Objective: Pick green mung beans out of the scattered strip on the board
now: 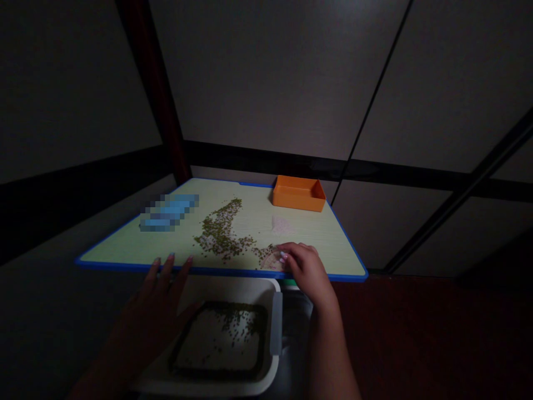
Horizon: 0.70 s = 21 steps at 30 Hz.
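A scatter of small green beans (220, 228), like mung beans, lies on a pale green tabletop (328, 241) with a blue rim. My right hand (307, 265) rests at the near edge, fingers curled and thumb drawn in, beside a few stray beans and a faint pinkish patch (271, 261). What its fingertips hold, if anything, I cannot make out. My left hand (160, 300) is dim, its fingers spread and tips at the blue edge. Below the edge stands a white basin (272, 383) with more beans along its bottom.
An orange open box (297, 198) stands at the far right of the tabletop. A blurred-out blue item (170, 212) lies at the left. Another pale pink patch (282, 225) shows near the box. Dark panelled doors (266, 83) rise close behind the table.
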Available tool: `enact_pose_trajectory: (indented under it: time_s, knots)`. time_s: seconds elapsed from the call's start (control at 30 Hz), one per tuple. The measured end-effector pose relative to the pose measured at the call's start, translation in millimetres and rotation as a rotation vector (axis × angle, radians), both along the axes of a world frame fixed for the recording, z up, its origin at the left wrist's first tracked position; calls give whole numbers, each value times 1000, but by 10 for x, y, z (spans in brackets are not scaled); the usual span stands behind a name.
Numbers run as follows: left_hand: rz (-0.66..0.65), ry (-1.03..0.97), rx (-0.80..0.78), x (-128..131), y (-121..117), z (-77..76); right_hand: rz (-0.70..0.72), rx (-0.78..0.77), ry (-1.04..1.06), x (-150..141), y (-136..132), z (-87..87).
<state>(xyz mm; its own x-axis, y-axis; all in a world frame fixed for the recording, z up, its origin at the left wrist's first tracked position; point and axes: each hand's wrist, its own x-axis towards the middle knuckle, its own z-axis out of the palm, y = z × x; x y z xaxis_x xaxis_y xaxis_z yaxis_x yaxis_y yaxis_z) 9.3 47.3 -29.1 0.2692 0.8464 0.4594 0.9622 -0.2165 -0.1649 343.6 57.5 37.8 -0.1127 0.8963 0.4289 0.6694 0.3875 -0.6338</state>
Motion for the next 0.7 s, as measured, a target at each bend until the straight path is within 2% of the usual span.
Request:
enact_pose_trajectory:
  time_s: [0.27,0.5,0.7]
  knots:
    - [12,10,16,9,-13,-31,21,16,-15,-57,1,2]
    - [28,32,-20,3,-8,-12,66,30,54,-44,-11,-5]
    - [38,19,-36,14,-18,16,13,28,15,-75,1,-9]
